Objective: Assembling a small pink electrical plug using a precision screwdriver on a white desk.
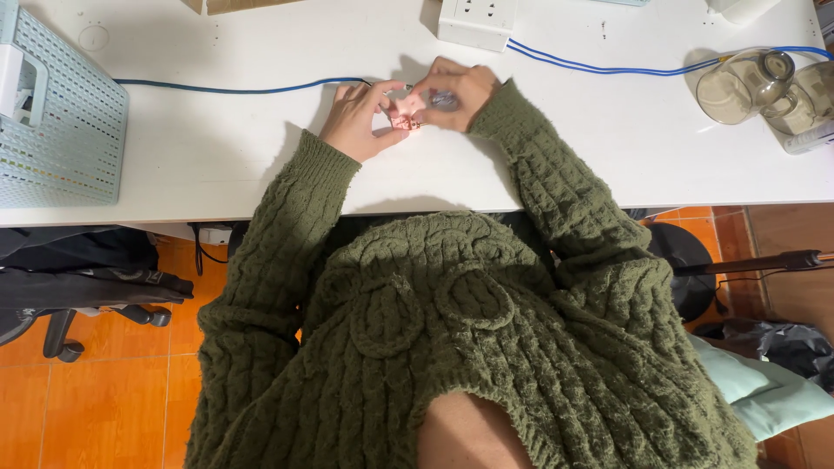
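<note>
- My left hand (pixel 354 117) and right hand (pixel 456 95) met over the white bench (pixel 217 148), fingers curled in and pinched together on a small pink object (pixel 407 111) with a bit of metal at its lower edge.
- What exactly it was, I could not tell; my fingers hid most of it.
- It sat between both sets of fingertips, just above the bench top and near the blue cable (pixel 243 89).
- To my judgement, such small work wanted a light, steady pinch, wrists rested on the bench, and the piece kept low.
</note>
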